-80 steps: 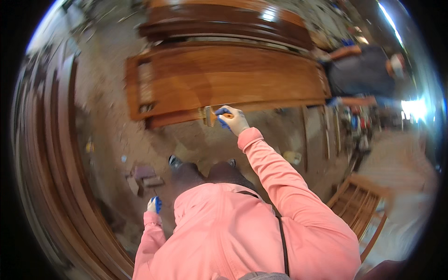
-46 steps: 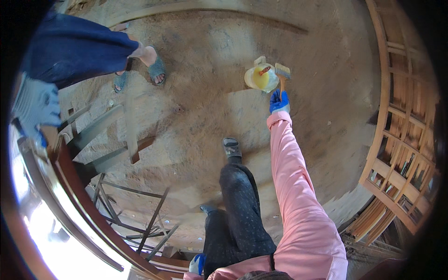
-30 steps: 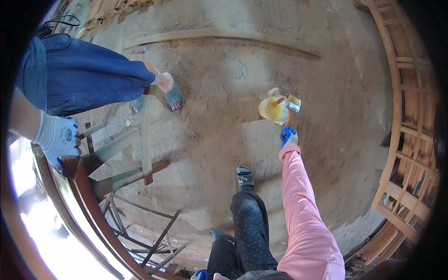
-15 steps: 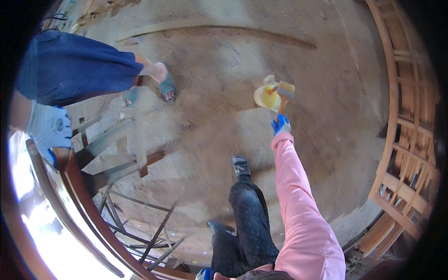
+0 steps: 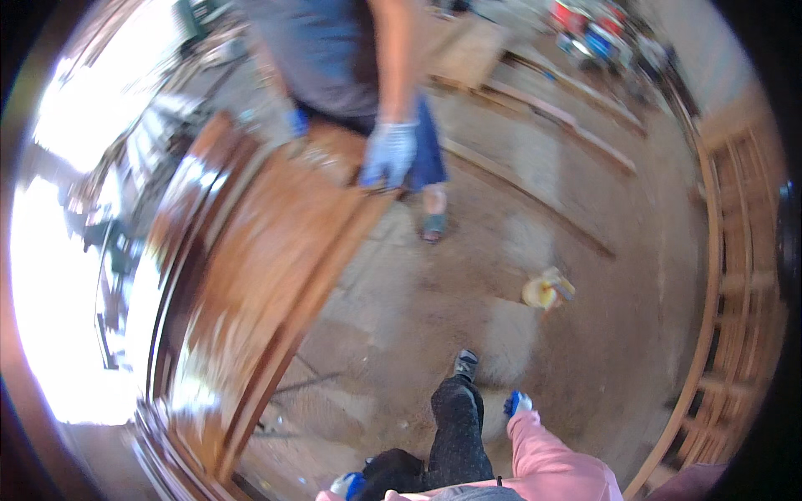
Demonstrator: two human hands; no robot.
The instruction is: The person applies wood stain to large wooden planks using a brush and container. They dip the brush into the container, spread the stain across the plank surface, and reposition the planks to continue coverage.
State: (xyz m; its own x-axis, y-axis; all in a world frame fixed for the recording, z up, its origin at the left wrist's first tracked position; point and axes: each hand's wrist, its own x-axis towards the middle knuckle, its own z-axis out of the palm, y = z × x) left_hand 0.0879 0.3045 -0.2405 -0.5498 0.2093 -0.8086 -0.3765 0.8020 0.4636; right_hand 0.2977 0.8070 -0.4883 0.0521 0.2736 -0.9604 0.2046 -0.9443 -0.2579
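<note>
My right hand [image 5: 518, 404], in a blue and white glove under a pink sleeve, hangs low beside my leg. No tool shows in it, and its fingers are too small and blurred to read. At the lower edge is my left hand [image 5: 347, 484], gloved the same way, close to my dark trousers; its fingers are unclear. Beyond my right hand, a pale tub with yellow inside [image 5: 540, 292] stands on the floor. A paintbrush [image 5: 561, 288] appears to rest at its rim, smeared by motion. Neither hand touches them.
At the left, a co-worker's gloved hand [image 5: 389, 157] lies on the edge of a glossy brown wooden panel [image 5: 276, 242]. Long wooden strips [image 5: 535, 200] lie across the floor. A wooden lattice frame [image 5: 717, 292] lines the right. Cans and clutter [image 5: 589, 33] sit far right.
My right hand has let go of the paintbrush and drawn back toward my body. The view has swung left, bringing the wooden panel and more of the co-worker into sight.
</note>
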